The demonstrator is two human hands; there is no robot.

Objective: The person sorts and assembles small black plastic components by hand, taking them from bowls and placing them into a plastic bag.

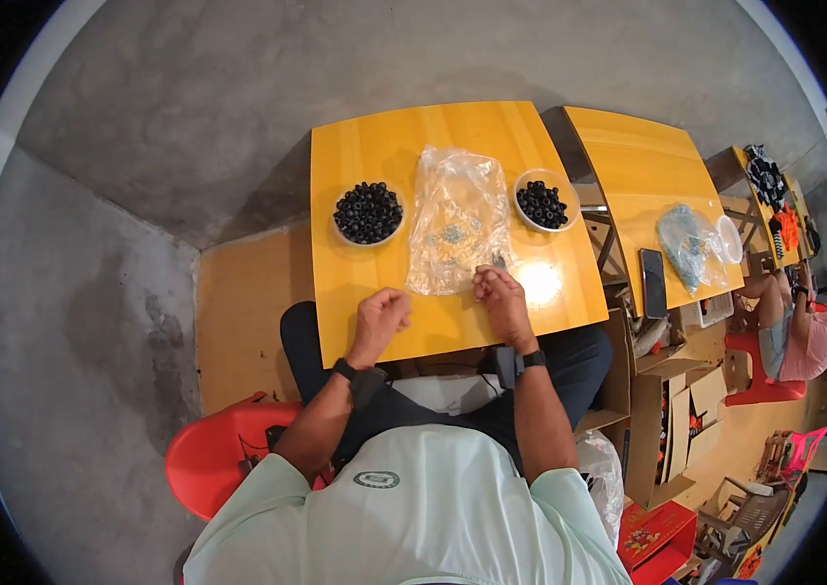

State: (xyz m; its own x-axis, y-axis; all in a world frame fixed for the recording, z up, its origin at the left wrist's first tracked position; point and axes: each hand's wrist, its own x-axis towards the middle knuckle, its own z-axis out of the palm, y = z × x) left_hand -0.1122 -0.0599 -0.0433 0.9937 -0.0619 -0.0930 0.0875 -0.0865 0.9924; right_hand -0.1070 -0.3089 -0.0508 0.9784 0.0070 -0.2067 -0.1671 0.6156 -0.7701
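A clear plastic bag [457, 200] lies flat on the yellow wooden table [369, 283], with small pale pieces showing inside it. My right hand [501, 297] is at the bag's lower right corner, its thumb and fingers pinched together. A small greyish bit shows just beyond those fingertips; whether they grip it or the bag's edge is unclear. My left hand [381, 320] rests over the near part of the table, left of the bag, fingers curled in; their contents are hidden. Black ring-shaped beads fill a round tub [367, 214] on the left. Similar beads partly fill a clear tub [546, 200] on the right.
A second yellow table [637, 161] stands to the right, bearing a phone [653, 283], a bag of bluish pieces [688, 244] and a white lid [728, 239]. Open cardboard boxes [672, 429] sit below. Another person [808, 341] sits at the far right. A red chair [218, 453] is at left.
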